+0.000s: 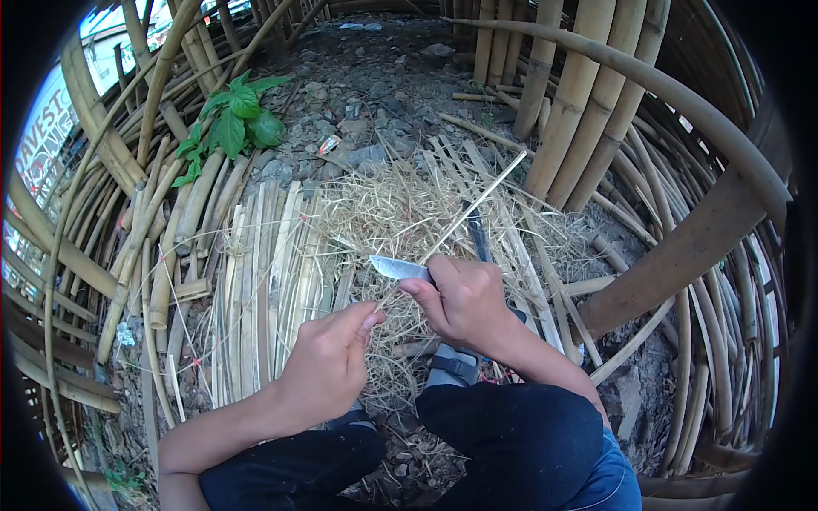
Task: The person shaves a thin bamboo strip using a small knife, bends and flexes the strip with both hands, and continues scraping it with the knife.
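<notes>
A thin bamboo strip [481, 198] runs diagonally between both hands, its far end pointing up and to the right. My left hand [334, 356] pinches the near end of the strip. Closed around a knife, my right hand [464, 300] is just right of the left one, and the strip passes against it. The knife's short silver blade [399, 268] points left, across the strip. Its handle is hidden in my fingers. Below lies a heap of pale shavings [383, 213].
Split bamboo slats [281, 247] lie on the left of the shavings. A dark blade-like tool [477, 232] rests behind my right hand. Thick bamboo poles [588, 102] stand at the upper right; a leafy plant [232, 119] grows at the upper left.
</notes>
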The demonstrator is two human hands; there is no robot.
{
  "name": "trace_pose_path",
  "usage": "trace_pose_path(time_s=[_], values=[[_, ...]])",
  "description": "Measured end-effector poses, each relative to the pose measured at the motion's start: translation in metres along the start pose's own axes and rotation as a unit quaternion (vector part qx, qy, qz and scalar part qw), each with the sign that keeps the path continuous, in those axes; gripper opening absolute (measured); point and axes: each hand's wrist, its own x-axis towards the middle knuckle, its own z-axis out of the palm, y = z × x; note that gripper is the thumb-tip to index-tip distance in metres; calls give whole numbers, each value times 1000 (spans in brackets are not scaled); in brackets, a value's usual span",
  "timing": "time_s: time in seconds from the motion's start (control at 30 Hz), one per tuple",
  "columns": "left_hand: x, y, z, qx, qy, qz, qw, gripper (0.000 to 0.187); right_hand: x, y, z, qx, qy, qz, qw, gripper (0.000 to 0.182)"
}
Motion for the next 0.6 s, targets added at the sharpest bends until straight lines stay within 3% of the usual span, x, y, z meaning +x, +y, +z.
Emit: trace_pose_path(time_s=[0.23,0.3,0.4,0.6], values=[[-1,3,-9,0,-47,-44,998,17,0,23,-6,-27,5,94,995,38],[-1,4,-8,-10,-54,-57,997,17,-4,19,-1,32,12,109,993,38],[-1,8,-7,-33,-77,-105,991,17,-7,2,3,22,3,37,999,37],[0,12,-12,-48,-95,-125,986,17,-5,8,-3,0,3,24,1000,37]])
